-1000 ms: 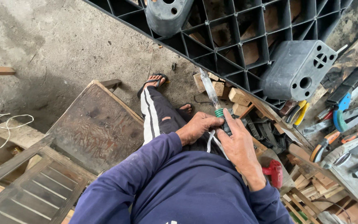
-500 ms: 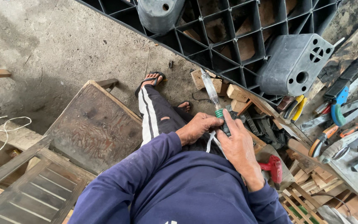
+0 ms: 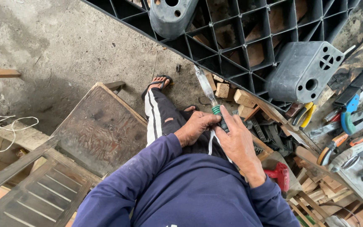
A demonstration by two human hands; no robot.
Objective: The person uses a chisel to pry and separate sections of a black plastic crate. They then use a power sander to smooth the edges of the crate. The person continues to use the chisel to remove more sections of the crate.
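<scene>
Navy long-sleeve top [image 3: 198, 193], black trousers [image 3: 160, 115] w/ white side stripes — dark sandals [image 3: 158, 82].

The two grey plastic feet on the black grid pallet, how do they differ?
The near foot is boxy with flat sides and shows whole; the far foot is rounded and cut off by the picture's top edge. The near one shows several holes, the far one only one. Both are grey and stand on the black grid pallet.
</scene>
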